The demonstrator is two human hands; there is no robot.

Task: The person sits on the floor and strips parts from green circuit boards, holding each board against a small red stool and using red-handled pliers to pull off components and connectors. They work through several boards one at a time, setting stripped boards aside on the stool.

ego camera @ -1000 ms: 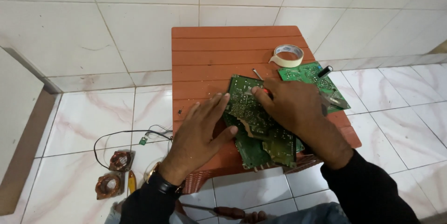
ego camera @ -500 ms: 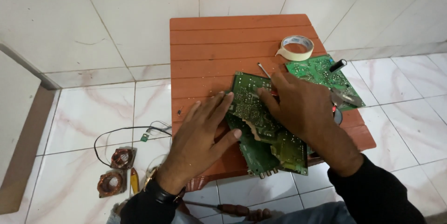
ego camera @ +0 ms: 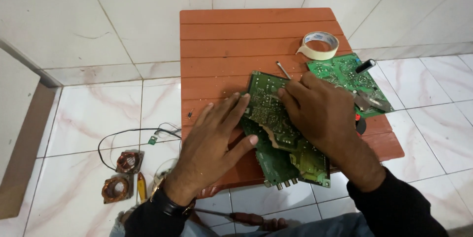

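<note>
White floor tiles lie around the orange slatted plastic table (ego camera: 221,45). Your left hand (ego camera: 217,133) has slid closer, fingers spread flat beside the green circuit board (ego camera: 268,111); your right hand (ego camera: 320,114) still presses it, fingers together.

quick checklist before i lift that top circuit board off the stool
1. Left hand flat on the board edge: ok.
2. Right hand on the top circuit board: ok, firm grip cannot tell.
3. Top board free of the boards under it: cannot tell.
4. Lower board fully on the orange stool: not ok, overhangs the front edge.
5. Tape roll clear of the boards: ok.
6. Second board clear: ok, apart at the right.
</note>
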